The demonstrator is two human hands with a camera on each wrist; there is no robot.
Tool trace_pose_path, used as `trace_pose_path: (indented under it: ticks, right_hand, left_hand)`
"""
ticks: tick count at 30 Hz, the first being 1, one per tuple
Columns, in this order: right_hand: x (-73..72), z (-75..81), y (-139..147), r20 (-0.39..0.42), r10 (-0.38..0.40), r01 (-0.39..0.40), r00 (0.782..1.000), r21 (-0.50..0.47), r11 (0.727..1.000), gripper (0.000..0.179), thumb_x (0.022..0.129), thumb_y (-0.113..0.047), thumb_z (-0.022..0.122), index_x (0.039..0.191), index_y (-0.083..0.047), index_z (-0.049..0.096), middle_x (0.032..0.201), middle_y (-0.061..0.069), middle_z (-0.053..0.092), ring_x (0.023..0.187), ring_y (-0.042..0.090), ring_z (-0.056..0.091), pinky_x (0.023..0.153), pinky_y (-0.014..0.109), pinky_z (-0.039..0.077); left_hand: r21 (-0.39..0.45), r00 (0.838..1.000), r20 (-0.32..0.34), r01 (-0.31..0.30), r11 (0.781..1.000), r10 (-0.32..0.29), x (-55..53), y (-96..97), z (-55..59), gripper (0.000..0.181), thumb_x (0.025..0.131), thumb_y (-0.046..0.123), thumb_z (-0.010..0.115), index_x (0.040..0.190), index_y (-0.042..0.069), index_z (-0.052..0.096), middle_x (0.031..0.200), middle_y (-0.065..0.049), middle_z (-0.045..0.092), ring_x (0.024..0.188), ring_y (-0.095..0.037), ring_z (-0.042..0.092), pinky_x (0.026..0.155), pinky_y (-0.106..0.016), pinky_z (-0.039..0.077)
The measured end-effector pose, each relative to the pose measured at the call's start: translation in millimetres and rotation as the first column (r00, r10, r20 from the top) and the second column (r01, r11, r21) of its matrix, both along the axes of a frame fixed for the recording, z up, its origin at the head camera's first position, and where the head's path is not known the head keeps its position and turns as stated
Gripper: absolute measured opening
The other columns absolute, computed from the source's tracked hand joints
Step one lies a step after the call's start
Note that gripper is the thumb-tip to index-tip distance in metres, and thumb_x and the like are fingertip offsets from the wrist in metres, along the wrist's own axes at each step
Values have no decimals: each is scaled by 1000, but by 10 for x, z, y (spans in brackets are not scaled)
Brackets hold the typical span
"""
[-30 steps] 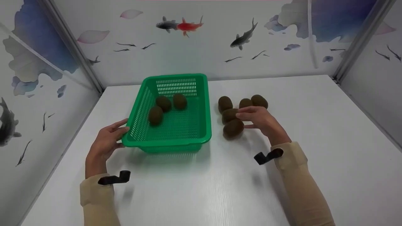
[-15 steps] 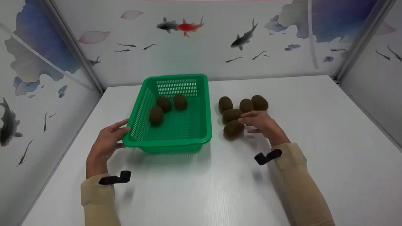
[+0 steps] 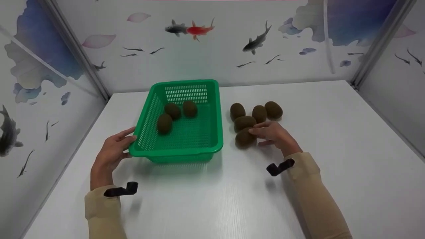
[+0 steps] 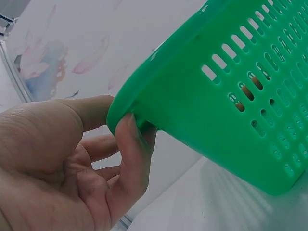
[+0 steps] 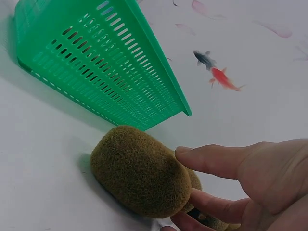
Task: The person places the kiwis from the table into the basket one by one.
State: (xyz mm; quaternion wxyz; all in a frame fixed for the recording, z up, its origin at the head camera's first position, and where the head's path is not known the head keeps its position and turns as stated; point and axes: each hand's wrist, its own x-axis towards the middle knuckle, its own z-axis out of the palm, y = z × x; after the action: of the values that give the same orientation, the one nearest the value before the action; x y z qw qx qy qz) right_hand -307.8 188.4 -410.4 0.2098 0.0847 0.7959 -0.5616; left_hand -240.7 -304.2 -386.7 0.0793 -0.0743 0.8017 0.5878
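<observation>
A green plastic basket (image 3: 179, 153) with slotted walls stands left of centre, holding three brown fuzzy kiwis (image 3: 164, 124). My left hand (image 3: 111, 149) pinches its near-left rim; in the left wrist view, thumb and finger lie on either side of the rim (image 4: 139, 79). Right of the basket, several more kiwis (image 3: 245, 123) lie bunched on the table. At the nearest kiwi (image 5: 139, 173) of that bunch, my right hand (image 3: 277, 136) has its thumb and fingertips against the right end. The thumb is nearly straight, and some fingertips are partly hidden behind the fruit.
The white table (image 3: 212, 202) reaches back to a printed wall (image 3: 225, 46) with fish and petals. Side panels (image 3: 43, 126) close it in at left and right. A small black mount (image 3: 122, 190) sticks out from each sleeve cuff.
My right hand has come down and nearer, from beside the middle kiwi to the nearest one's right end. The left hand and basket stay in place.
</observation>
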Motion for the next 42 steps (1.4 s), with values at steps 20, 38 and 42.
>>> trace_pose_path:
  ticks: [20, 38, 42]
  right_hand:
    - [-27, -49, -4, 1, 42, -42, 999, 129, 991, 51, 89, -43, 75, 125, -9, 63, 132, 5, 57, 124, 23, 53, 100, 35, 50]
    - [21, -41, -71, -41, 78, -70, 996, 167, 984, 38, 82, -46, 80, 96, -13, 66, 102, -2, 61, 100, 19, 55, 87, 30, 50]
    - [22, -44, -66, -53, 67, -58, 996, 150, 987, 34, 82, -43, 81, 94, -14, 67, 95, -3, 60, 93, 18, 54, 83, 29, 49]
  left_hand:
    - [34, 999, -31, 19, 999, -18, 22, 0, 13, 63, 103, 35, 57, 157, 12, 34, 111, 14, 67, 96, -3, 66, 81, -26, 56]
    - [12, 1000, -17, 12, 1000, -12, 23, -3, 6, 63, 103, 36, 57, 157, 14, 34, 115, 10, 65, 97, -2, 66, 82, -25, 56]
    - [17, 1000, -17, 15, 1000, -14, 21, 0, 13, 62, 103, 34, 56, 158, 14, 33, 112, 14, 64, 95, -2, 66, 81, -26, 55]
